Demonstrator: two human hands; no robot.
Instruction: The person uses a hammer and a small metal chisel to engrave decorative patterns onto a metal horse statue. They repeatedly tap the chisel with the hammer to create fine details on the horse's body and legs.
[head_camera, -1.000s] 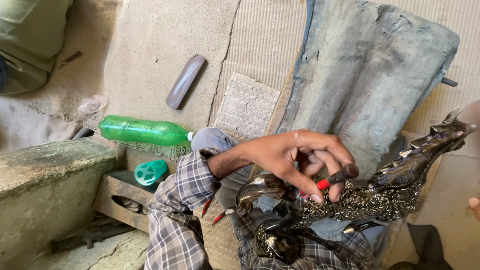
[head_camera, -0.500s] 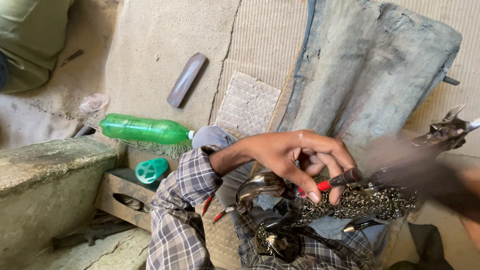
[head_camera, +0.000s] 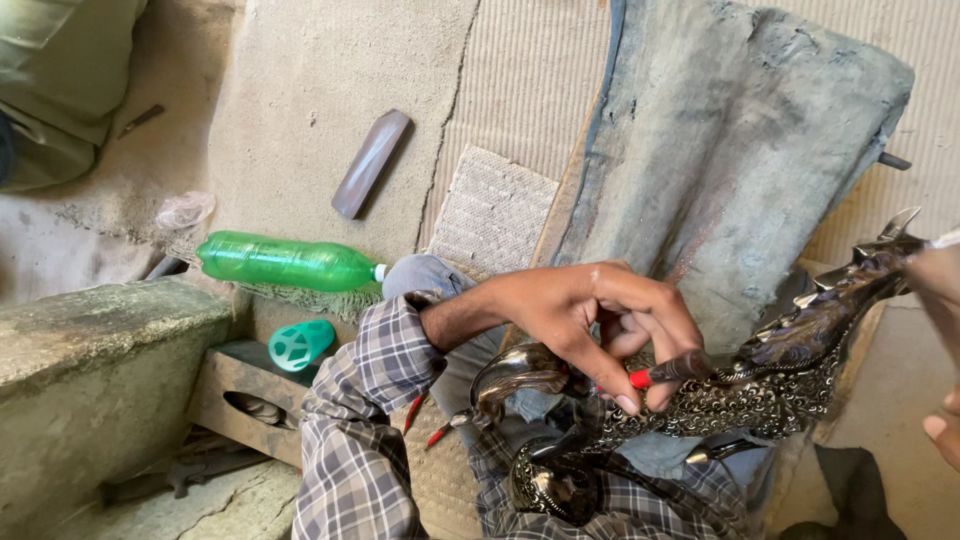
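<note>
An ornate dark metal figure (head_camera: 800, 340) with spiky ridges and fine patterned work lies across my lap, its pointed end rising to the upper right. My left hand (head_camera: 600, 320), in a plaid sleeve, reaches in from the lower left. It pinches a short dark tool with a red end (head_camera: 665, 372) against the figure's patterned middle. My right hand (head_camera: 940, 425) shows only as fingertips and a blur at the right edge, close to the figure's pointed end. What it holds is hidden.
A green plastic bottle (head_camera: 285, 262) lies left on the ground, with a green round lid (head_camera: 300, 343) below it. Nearby are a dark flat bar (head_camera: 370, 163), a woven pad (head_camera: 492, 212), a large grey cloth-covered slab (head_camera: 740, 150), a concrete block (head_camera: 90, 380) and red-handled tools (head_camera: 425, 420).
My right hand swept as a blur over the figure's right part half a second ago and is now back at the right edge. The left hand and tool stayed put.
</note>
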